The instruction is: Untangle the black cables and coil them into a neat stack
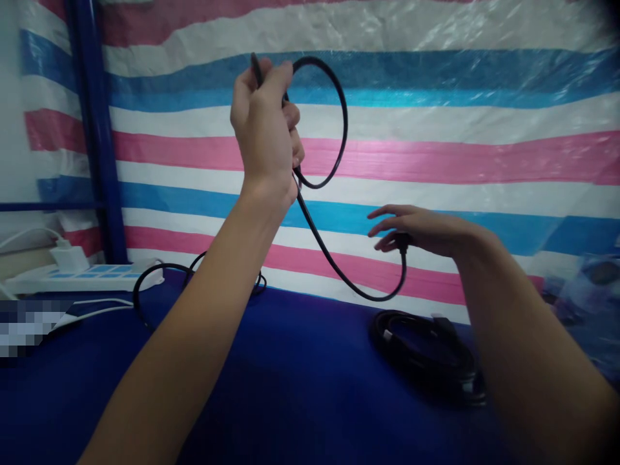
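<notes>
My left hand [266, 116] is raised, its fingers closed around a black cable [345, 123]. A dark end of the cable pokes up above the fingers, and a loop stands out to the right of the hand. From under the palm the cable sags, then curves up to a dark plug [402, 241] at my right hand [423, 227]. That hand is lower and to the right, its visible fingers pointing left and slightly apart. The plug sits against the underside of the fingers; the thumb's hold on it is mostly hidden.
A coiled black cable [421, 361] lies on the blue surface [290, 374] at right. A white power strip [111, 278] with a plugged-in adapter [70, 257] is at left, near more black cable [140, 290]. Behind are a striped sheet [436, 161] and a blue post [94, 129].
</notes>
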Available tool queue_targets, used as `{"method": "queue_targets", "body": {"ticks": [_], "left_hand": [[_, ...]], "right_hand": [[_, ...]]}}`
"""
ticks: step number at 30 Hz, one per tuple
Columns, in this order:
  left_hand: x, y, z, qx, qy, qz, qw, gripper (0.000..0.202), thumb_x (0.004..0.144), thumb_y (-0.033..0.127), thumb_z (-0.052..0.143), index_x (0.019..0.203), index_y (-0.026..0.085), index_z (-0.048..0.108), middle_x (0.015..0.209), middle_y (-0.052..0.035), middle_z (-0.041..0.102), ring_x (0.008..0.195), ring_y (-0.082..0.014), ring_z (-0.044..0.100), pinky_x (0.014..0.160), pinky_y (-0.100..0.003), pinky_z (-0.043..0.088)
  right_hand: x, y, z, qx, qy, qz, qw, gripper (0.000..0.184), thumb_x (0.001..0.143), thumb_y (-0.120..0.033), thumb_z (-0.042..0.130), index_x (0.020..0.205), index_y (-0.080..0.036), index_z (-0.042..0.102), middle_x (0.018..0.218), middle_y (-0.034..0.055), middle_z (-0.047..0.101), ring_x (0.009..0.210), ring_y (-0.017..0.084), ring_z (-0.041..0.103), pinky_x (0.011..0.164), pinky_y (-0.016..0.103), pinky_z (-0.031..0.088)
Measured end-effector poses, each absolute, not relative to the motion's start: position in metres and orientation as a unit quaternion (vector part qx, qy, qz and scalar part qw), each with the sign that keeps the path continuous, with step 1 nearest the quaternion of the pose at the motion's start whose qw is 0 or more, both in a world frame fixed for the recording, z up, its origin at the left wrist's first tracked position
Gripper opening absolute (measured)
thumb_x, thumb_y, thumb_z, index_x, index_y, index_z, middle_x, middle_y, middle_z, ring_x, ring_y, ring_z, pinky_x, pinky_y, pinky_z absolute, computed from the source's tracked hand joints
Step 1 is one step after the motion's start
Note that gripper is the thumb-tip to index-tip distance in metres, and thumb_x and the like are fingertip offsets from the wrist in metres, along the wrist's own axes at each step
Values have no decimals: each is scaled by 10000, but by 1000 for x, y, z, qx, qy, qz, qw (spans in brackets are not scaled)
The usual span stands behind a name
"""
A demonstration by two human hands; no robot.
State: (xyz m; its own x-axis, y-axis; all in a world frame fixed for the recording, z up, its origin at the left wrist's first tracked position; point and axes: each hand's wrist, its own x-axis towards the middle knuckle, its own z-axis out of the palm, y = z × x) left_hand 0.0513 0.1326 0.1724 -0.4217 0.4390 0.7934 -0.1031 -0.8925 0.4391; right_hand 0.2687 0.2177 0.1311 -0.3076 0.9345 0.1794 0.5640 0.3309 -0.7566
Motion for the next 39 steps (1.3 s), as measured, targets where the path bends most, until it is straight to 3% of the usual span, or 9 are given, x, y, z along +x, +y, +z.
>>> {"method": "queue_targets", "body": {"ticks": [5,11,14,19,24,28,33,36,39], "left_hand": [[52,135,172,447,95,880,133,78,829,234,440,855,257,370,592,39,272,400,-94,212,387,-246,159],[44,133,176,431,26,895,109,116,818,169,419,890,238,359,619,41,218,406,-77,168,387,-235,122],[39,133,177,440,41,888,125,135,816,143,402,905,238,366,597,47,229,396,-74,156,377,-229,130],[34,139,177,467,95,851,222,144,787,110,419,799,235,350,537,67,291,355,-57,188,356,-207,161],[35,153,171,535,195,730,377,200,748,64,457,623,187,362,494,56,386,323,-18,243,330,-175,186],[39,170,158,583,290,639,410,87,730,127,557,702,152,478,589,-23,575,363,-27,391,356,-163,296],[47,187,144,599,318,570,463,197,736,241,575,890,146,498,710,-99,650,445,-96,529,420,-203,403],[56,189,141,622,255,545,501,137,750,241,562,849,163,508,623,-39,603,486,-115,565,477,-219,448],[66,185,142,593,201,544,559,85,782,220,532,736,166,485,530,4,522,468,-93,536,503,-206,455]], "right_hand": [[261,218,136,-527,-790,126,288,396,745,-200,528,1141,-184,526,1068,133,608,953,255,594,763,370,504],[268,231,138,-697,-694,-30,178,288,697,-190,517,962,-89,567,852,187,627,627,267,625,505,381,496],[267,222,141,-637,-736,36,228,193,719,-204,539,884,-106,563,821,155,628,630,235,635,559,361,518],[258,209,141,-461,-812,186,305,231,708,-174,613,929,-145,553,927,98,625,812,187,631,725,304,530],[245,219,140,-384,-842,-18,379,198,736,-175,592,930,-161,628,957,75,622,843,199,603,771,357,488],[229,211,144,-301,-801,-160,492,207,747,-154,572,917,-192,683,972,63,572,726,163,581,722,360,474],[212,184,147,-158,-814,-58,556,140,732,-110,578,806,-189,667,977,47,566,849,174,578,740,331,481],[204,174,146,-108,-840,36,530,118,766,-190,592,659,-173,638,911,40,581,881,175,571,765,332,482],[200,171,148,-103,-813,115,561,27,750,-197,620,775,-198,630,873,33,594,845,164,577,738,316,499]]}}
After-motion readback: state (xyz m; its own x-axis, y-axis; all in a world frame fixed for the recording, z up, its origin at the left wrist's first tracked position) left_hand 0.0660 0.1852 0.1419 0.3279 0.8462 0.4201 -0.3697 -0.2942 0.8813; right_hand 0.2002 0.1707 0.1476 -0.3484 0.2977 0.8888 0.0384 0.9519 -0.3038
